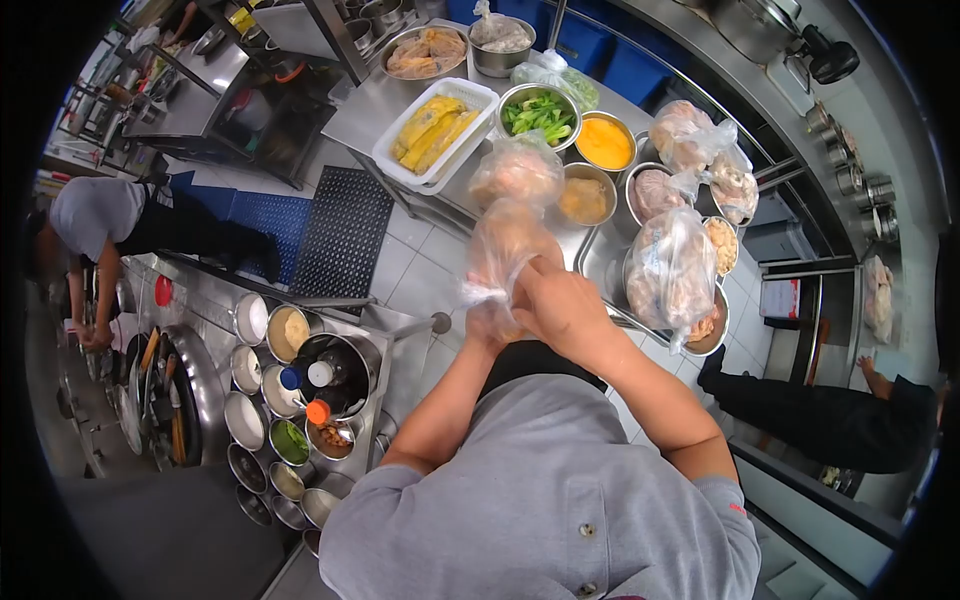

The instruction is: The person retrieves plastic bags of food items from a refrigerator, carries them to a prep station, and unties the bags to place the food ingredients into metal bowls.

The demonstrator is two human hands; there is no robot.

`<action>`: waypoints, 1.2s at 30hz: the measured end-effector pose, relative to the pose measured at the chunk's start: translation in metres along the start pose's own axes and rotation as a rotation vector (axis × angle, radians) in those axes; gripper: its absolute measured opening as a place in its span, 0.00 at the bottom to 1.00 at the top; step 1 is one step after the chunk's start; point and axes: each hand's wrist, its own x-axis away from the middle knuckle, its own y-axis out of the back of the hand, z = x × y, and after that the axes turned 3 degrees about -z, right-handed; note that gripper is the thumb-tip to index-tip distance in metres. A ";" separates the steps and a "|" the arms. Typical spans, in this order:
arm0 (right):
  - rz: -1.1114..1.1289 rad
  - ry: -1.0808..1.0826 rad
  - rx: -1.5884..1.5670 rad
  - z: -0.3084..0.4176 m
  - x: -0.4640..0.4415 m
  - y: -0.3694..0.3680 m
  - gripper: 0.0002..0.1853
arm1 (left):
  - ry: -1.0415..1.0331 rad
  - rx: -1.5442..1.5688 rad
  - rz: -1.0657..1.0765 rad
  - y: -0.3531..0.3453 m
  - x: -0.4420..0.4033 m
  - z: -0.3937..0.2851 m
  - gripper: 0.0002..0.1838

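Mid-frame, I seem to work the neck (486, 292) of a plastic bag (506, 240).
My left hand (489, 326) and right hand (566, 306) grip it (knot unclear); next needs, perhaps, nimble fingers.

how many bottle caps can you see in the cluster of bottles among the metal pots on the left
3: a blue cap on the left, a white cap just right of it, and an orange cap lower in the picture. More may be hidden.
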 end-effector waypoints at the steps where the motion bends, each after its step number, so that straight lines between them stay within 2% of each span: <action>1: -0.014 -0.012 -0.011 0.001 0.001 -0.002 0.15 | -0.002 0.002 0.001 0.004 -0.002 0.001 0.46; 5: -0.116 -0.035 -0.262 -0.005 -0.001 -0.012 0.15 | -0.210 -0.140 -0.045 -0.023 -0.005 -0.009 0.43; 7: -0.023 -0.015 -0.464 -0.001 -0.004 -0.001 0.17 | -0.258 -0.130 -0.015 -0.034 -0.004 -0.014 0.41; 8: -0.029 -0.012 -0.463 -0.004 -0.003 -0.004 0.17 | -0.211 -0.007 -0.041 -0.033 -0.005 -0.015 0.40; 9: -0.021 0.122 -0.351 -0.009 0.000 -0.012 0.17 | -0.160 0.116 -0.069 -0.033 -0.005 -0.016 0.38; 10: -0.012 0.251 -0.237 -0.012 0.003 -0.016 0.18 | -0.124 0.090 -0.061 -0.031 -0.002 -0.017 0.39; 11: -0.017 0.243 -0.235 -0.010 0.004 -0.012 0.18 | -0.116 0.091 -0.059 -0.037 -0.005 -0.020 0.39; 13: 0.122 0.140 -0.188 -0.003 0.006 -0.006 0.17 | 0.110 0.251 0.022 -0.050 -0.007 -0.023 0.32; 15: 0.134 0.095 -0.141 -0.010 0.001 -0.007 0.18 | 0.089 0.234 0.101 -0.055 -0.001 -0.017 0.28; 17: 0.251 -0.021 -0.149 -0.016 -0.005 -0.001 0.22 | 0.136 0.037 -0.064 -0.011 -0.001 -0.005 0.28; 18: 0.238 -0.010 -0.192 -0.020 -0.004 -0.002 0.25 | 0.134 -0.109 -0.143 -0.006 0.002 -0.001 0.32; 19: 0.233 -0.016 -0.197 -0.022 -0.002 -0.004 0.25 | 0.142 -0.113 -0.143 0.000 0.005 0.000 0.32; 21: 0.284 -0.073 -0.219 -0.023 0.006 -0.008 0.25 | 0.302 0.270 -0.004 0.006 0.009 0.000 0.38; 25: 0.289 -0.054 -0.194 -0.016 0.025 -0.005 0.23 | 0.228 0.191 -0.119 0.021 0.006 0.009 0.45; 27: 0.158 -0.079 -0.269 -0.013 0.037 -0.006 0.21 | 0.198 0.074 -0.195 0.018 0.010 0.013 0.44; 28: 0.130 -0.111 -0.351 -0.011 0.043 -0.004 0.23 | 0.196 0.152 -0.166 0.019 0.010 0.015 0.42; 29: 0.127 -0.119 -0.362 -0.012 0.048 -0.003 0.23 | 0.205 0.146 -0.174 0.013 0.011 0.014 0.42; 31: -0.050 -0.065 -0.279 -0.017 0.060 0.001 0.24 | 0.223 0.175 -0.209 0.000 0.011 0.012 0.38; 33: -0.114 -0.078 -0.299 -0.021 0.069 0.004 0.26 | 0.232 0.151 -0.206 0.007 0.008 0.011 0.39; 36: -0.293 -0.148 -0.663 -0.043 0.081 -0.004 0.32 | 0.094 0.087 -0.233 0.014 0.001 0.007 0.38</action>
